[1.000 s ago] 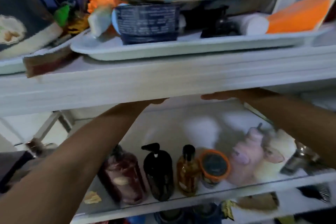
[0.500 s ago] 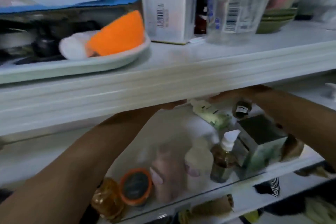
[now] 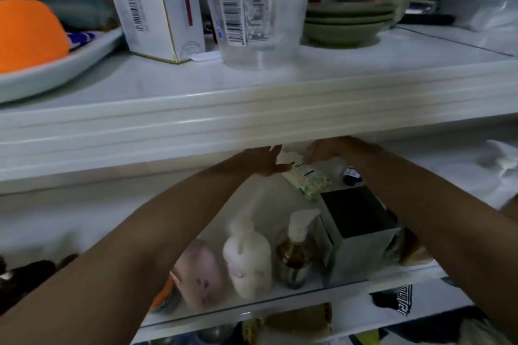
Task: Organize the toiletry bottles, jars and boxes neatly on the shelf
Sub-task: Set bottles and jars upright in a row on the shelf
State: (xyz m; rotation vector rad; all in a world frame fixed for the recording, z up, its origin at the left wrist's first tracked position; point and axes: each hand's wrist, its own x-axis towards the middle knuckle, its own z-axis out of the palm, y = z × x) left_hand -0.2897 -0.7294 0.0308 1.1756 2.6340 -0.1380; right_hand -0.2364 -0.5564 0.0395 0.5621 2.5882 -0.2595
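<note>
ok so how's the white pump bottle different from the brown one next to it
The white pump bottle is opaque and pale all over; the brown bottle is dark amber with a contrasting white pump. The white pump bottle is broader, the brown bottle slimmer. Both stand upright, side by side, near the glass shelf front.

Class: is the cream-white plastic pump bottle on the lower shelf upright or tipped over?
Upright: the cream-white plastic pump bottle stands on its base, pump on top, beside the brown bottle with white pump.
</note>
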